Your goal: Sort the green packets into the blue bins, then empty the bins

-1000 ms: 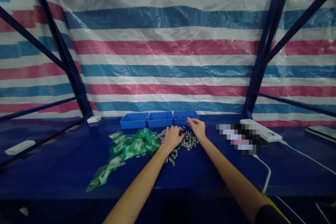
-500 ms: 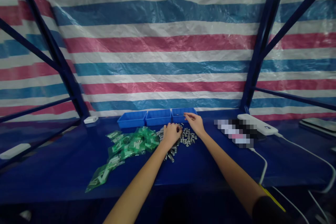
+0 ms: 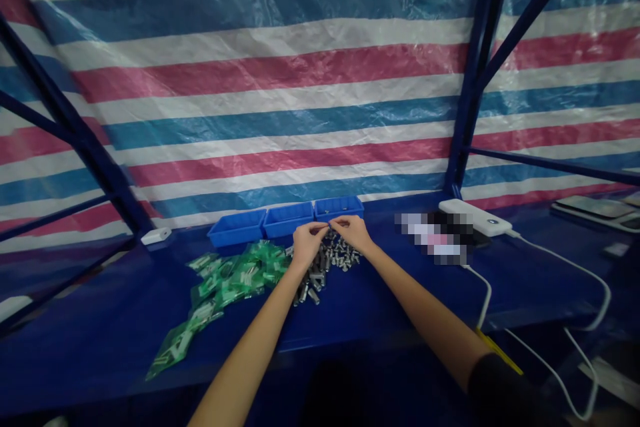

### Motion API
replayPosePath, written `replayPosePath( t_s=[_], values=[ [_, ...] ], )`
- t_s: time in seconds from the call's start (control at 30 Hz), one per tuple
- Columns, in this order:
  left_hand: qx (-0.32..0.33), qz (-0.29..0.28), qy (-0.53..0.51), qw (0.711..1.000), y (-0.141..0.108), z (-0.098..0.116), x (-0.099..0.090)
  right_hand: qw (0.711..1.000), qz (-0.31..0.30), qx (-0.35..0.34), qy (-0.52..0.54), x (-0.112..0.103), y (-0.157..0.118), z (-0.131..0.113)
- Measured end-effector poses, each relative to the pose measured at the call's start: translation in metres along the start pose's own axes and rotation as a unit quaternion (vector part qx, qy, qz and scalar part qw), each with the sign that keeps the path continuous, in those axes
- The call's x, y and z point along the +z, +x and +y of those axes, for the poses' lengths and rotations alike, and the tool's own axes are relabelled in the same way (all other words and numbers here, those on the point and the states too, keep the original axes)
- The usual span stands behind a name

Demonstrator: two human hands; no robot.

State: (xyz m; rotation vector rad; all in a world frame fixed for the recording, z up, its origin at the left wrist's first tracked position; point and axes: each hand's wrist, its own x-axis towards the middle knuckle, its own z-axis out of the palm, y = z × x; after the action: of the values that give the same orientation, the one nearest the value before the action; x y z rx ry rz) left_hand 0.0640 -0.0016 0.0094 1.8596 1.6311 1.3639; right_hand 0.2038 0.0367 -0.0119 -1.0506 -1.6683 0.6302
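Note:
My left hand (image 3: 306, 244) and my right hand (image 3: 353, 231) meet fingertip to fingertip above a pile of small metal parts (image 3: 343, 255). Both are pinched; whatever lies between the fingers is too small to make out. Longer metal cylinders (image 3: 313, 285) lie under and beside my left hand. Behind the hands three blue trays stand in a row: left (image 3: 237, 228), middle (image 3: 289, 220) and right (image 3: 340, 207), the right one with a few tiny pieces in it. Green plastic bags (image 3: 240, 278) holding metal parts are heaped left of my left hand.
A white power bank (image 3: 475, 217) with a cable and a blurred-out phone (image 3: 435, 238) lie on the right of the blue table (image 3: 390, 307). A small white box (image 3: 156, 236) is at the back left. Blue frame posts and striped sheeting stand behind.
My right hand has come from the right tray to my left hand, so their fingertips now meet. The camera view has shifted and tilted slightly.

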Motion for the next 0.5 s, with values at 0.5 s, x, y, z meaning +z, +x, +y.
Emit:
replayPosePath(
  t_s=[0.5],
  values=[
    [-0.115, 0.059, -0.290, 0.948, 0.003, 0.006, 0.001, 0.945, -0.044, 0.162, 0.279, 0.002, -0.003, -0.027]
  ],
)
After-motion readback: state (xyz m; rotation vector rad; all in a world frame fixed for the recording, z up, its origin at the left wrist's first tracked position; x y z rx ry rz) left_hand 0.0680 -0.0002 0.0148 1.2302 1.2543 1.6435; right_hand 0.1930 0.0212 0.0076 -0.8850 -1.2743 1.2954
